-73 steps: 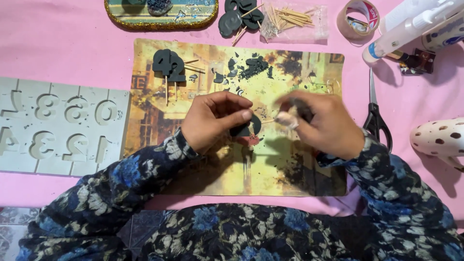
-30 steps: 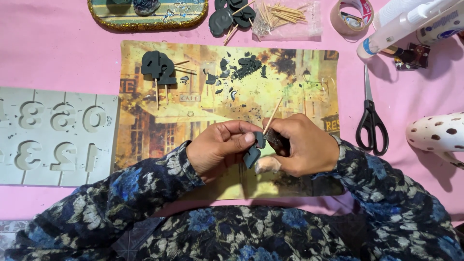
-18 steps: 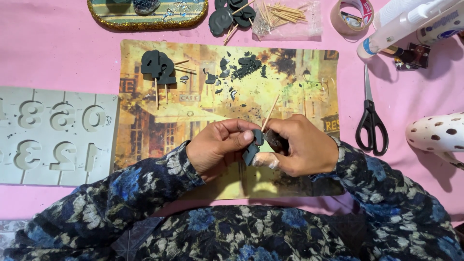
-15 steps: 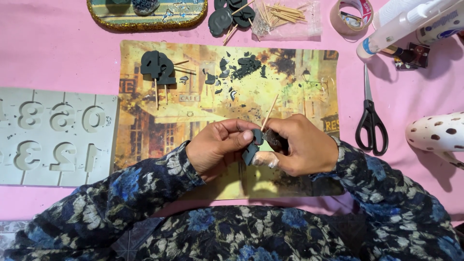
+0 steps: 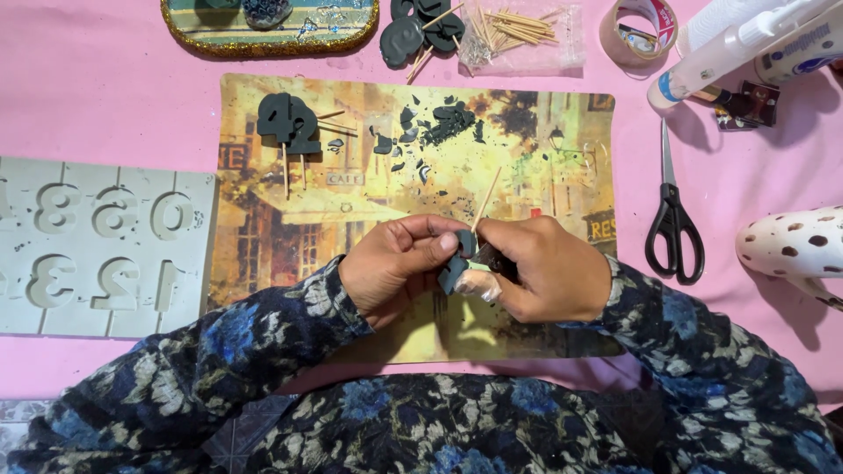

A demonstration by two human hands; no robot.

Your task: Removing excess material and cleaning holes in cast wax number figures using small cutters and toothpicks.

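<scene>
While both hands stay together since a moment ago, left hand (image 5: 399, 268) pinches the dark clay piece (image 5: 453, 270); right hand (image 5: 549, 268) grips its toothpick (image 5: 486, 200).

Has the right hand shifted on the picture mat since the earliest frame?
Yes. The right hand has drawn in toward the left hand, farther from the scissors, and now pinches a wooden stick with a dark piece.

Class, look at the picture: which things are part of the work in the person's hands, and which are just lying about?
In use:
left hand
right hand
small dark grey moulded piece
thin wooden toothpick
printed picture placemat

Lying about:
black-handled scissors
grey number mould
roll of clear tape
bag of toothpicks
</scene>
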